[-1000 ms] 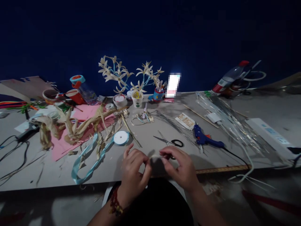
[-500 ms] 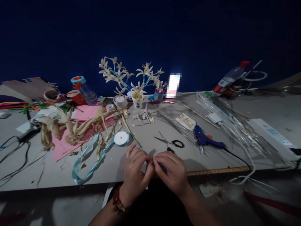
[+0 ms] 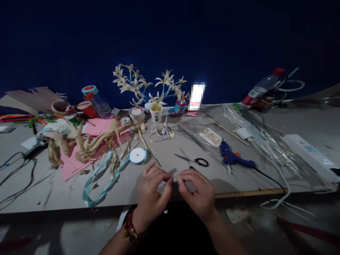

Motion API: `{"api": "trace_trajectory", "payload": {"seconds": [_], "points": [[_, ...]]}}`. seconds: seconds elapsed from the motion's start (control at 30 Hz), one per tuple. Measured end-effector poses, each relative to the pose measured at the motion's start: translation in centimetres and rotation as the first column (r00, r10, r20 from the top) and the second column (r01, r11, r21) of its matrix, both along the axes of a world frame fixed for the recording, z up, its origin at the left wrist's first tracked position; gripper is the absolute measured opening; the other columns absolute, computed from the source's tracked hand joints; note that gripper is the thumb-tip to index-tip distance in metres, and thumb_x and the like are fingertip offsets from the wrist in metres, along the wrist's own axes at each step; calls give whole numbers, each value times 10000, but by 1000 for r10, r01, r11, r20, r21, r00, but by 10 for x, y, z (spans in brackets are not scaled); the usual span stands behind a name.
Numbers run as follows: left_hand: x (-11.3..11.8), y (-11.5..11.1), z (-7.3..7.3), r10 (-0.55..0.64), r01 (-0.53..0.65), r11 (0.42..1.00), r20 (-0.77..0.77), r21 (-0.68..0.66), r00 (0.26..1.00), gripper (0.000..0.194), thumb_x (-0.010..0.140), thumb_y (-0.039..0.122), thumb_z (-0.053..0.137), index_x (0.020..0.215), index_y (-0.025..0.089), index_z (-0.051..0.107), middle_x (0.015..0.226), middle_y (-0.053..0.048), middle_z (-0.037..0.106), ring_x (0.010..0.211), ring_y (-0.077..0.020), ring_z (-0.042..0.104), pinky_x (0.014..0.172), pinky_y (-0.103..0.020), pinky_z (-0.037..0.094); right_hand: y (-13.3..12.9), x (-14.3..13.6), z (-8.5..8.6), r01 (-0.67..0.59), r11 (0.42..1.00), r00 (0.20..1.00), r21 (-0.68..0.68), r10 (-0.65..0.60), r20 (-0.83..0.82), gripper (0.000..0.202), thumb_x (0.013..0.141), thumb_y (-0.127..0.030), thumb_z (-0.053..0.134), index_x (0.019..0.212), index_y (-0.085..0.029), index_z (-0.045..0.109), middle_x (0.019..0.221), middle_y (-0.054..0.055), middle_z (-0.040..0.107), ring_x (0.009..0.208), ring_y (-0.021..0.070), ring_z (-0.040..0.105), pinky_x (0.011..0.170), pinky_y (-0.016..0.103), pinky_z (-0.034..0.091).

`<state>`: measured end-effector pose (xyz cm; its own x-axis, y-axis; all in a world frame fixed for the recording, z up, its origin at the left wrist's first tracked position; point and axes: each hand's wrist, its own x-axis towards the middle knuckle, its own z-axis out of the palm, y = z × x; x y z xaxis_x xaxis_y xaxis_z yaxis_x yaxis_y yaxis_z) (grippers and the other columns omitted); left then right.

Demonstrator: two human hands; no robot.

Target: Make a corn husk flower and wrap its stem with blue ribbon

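Note:
Thumb and fingertips are pinched together on my left hand (image 3: 156, 186), above the table's front edge. Facing it, my right hand (image 3: 198, 191) makes the same kind of pinch. A small pale sliver (image 3: 174, 177) shows in the narrow gap between the fingertips; it is too small to name. Just beyond the right hand lie black-handled scissors (image 3: 192, 162), blades apart. Past the left hand sits a white spool (image 3: 137, 156) of light blue ribbon, whose loose end (image 3: 99, 200) loops toward the table's front edge.
Dried corn husks (image 3: 87, 147) lie on pink paper (image 3: 69, 170) at left. Pale husk flowers (image 3: 132, 79) stand in cups at the back. A blue glue gun (image 3: 235, 157), thin wires (image 3: 196, 140), a power strip (image 3: 308, 152) and a tilted bottle (image 3: 261, 88) are on the right.
The fingertips have drawn slightly apart, my right hand shifting a little to the right. A pale sliver now shows between them. The things on the table have stayed put.

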<state>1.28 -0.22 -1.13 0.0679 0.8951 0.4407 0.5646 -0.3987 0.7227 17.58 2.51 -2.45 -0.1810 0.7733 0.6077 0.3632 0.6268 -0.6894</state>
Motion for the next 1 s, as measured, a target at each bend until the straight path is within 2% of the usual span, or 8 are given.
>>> {"api": "trace_trajectory", "payload": {"seconds": [0.17, 0.43, 0.5, 0.63, 0.67, 0.83, 0.93, 1.0], "points": [[2, 0, -4, 15, -14, 999, -40, 37, 999, 135, 877, 95, 562, 820, 212, 599, 736, 13, 649, 749, -169, 609, 1060, -495, 397, 0, -2, 4, -55, 993, 998, -101, 57, 26, 94, 877, -135, 613, 876, -222, 648, 789, 17, 719, 706, 166, 675, 670, 288, 548], [4, -2, -3, 77, -70, 993, -72, 93, 994, 166, 852, 83, 558, 755, 217, 538, 671, 29, 589, 691, -160, 576, 1033, -491, 419, 3, -2, 0, -29, 997, 996, -65, 34, 78, 120, 869, -138, 599, 822, -232, 657, 744, 10, 732, 692, 177, 693, 651, 289, 548], [3, -3, -3, 77, -70, 993, -73, 92, 994, 173, 834, 72, 556, 747, 219, 529, 668, 32, 584, 682, -158, 570, 1032, -489, 420, 6, 4, -3, 11, 999, 997, -42, -8, 83, 127, 872, -137, 599, 831, -236, 667, 758, 15, 741, 704, 182, 702, 666, 297, 562], [1, -2, -3, 91, -85, 992, -69, 92, 993, 180, 833, 68, 545, 740, 219, 517, 659, 36, 575, 675, -156, 567, 1028, -485, 422, 12, 22, -5, 223, 975, 974, 6, -223, 27, 120, 867, -140, 611, 822, -238, 663, 770, 22, 733, 729, 199, 703, 712, 329, 576], [1, -2, -3, 95, -88, 992, -75, 91, 993, 180, 837, 71, 545, 740, 219, 517, 657, 36, 574, 673, -157, 566, 1030, -486, 422, 12, 25, -3, 224, 975, 974, -1, -224, 25, 121, 868, -138, 603, 831, -237, 662, 778, 26, 730, 737, 201, 701, 717, 332, 574], [4, -1, -1, 87, -76, 993, -120, 90, 989, 174, 842, 88, 562, 732, 218, 532, 658, 32, 586, 679, -163, 576, 1036, -481, 420, 3, 13, 11, -63, 993, 991, -99, 74, 115, 170, 837, -174, 600, 991, -212, 660, 876, 52, 725, 748, 196, 684, 698, 319, 566], [6, -2, 1, 88, -76, 993, -136, 91, 987, 177, 851, 100, 560, 724, 222, 541, 653, 34, 588, 670, -161, 583, 1042, -476, 419, 4, 4, 12, -60, 994, 986, -87, 73, 152, 92, 866, -155, 587, 881, -221, 649, 785, 31, 716, 722, 185, 674, 689, 302, 549], [5, -2, 1, 95, -83, 993, -139, 89, 986, 183, 846, 94, 550, 717, 224, 539, 648, 34, 588, 662, -162, 580, 1036, -480, 424, 8, 5, 9, -54, 997, 981, -49, 62, 184, 125, 890, -144, 570, 829, -225, 644, 746, 24, 717, 713, 183, 679, 689, 298, 542]]}}
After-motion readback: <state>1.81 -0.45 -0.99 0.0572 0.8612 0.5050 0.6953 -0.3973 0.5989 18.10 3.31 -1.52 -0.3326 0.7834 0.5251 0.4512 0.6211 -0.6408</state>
